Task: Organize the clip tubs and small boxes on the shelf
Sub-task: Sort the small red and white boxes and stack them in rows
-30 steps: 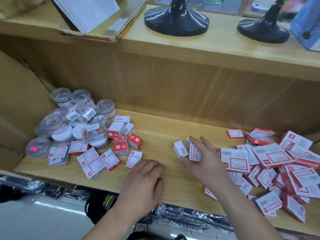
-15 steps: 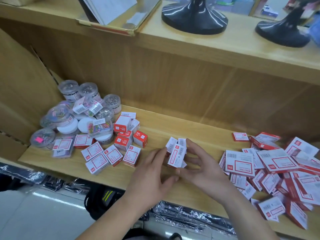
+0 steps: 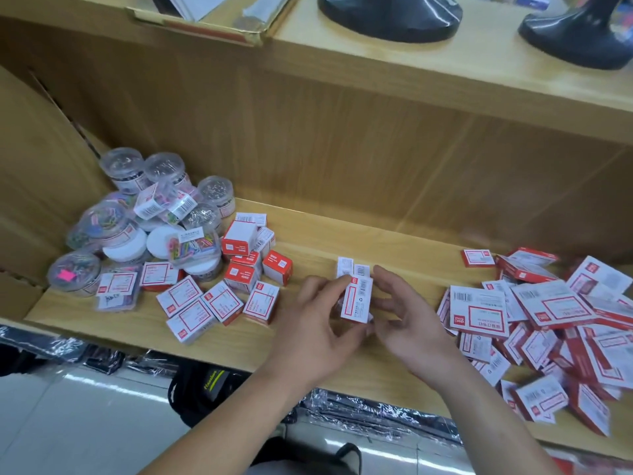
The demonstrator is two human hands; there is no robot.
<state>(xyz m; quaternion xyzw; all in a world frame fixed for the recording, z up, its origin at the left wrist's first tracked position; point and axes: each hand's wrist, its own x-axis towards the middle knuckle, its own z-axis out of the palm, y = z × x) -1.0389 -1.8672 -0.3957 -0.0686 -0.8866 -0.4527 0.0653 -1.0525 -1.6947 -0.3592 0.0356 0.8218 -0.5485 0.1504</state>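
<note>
Over the shelf (image 3: 308, 241), left hand (image 3: 313, 332) and right hand (image 3: 409, 318) hold small boxes (image 3: 356, 299).

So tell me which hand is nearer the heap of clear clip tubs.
Left. The left hand is mid-shelf, right of the clip tubs; the right hand lies farther right, beside the scattered red-and-white boxes.

I am seeing clip tubs (image 3: 137, 214) sitting at the frame's left on the shelf (image 3: 394, 248), small boxes (image 3: 548, 323) lying at right, my hands between them.
</note>
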